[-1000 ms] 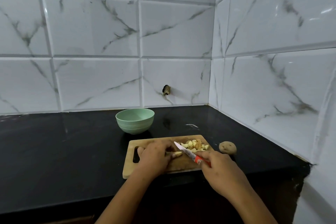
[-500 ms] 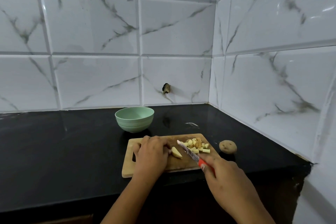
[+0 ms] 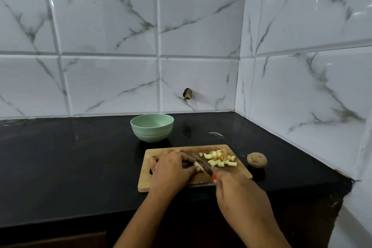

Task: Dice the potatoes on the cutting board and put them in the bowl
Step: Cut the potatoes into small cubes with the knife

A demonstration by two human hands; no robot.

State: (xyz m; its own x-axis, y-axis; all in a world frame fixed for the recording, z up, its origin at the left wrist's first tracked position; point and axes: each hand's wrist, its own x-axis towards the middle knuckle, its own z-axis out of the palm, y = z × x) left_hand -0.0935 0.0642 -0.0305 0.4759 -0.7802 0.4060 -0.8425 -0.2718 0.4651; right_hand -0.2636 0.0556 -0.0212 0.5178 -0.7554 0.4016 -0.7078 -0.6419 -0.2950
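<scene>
Nearest me, my right hand is gripping the red-handled knife, its blade angling across the wooden cutting board. My left hand is curling over a potato piece, pinning it beside the blade. Diced potato cubes are lying just beyond, on the board. A whole potato is sitting off its right edge. Farther back, the green bowl is standing on the black counter.

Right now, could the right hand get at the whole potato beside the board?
Probably yes: the whole potato sits apart on the counter beside the cutting board, nothing between, but the right hand grips a knife.
</scene>
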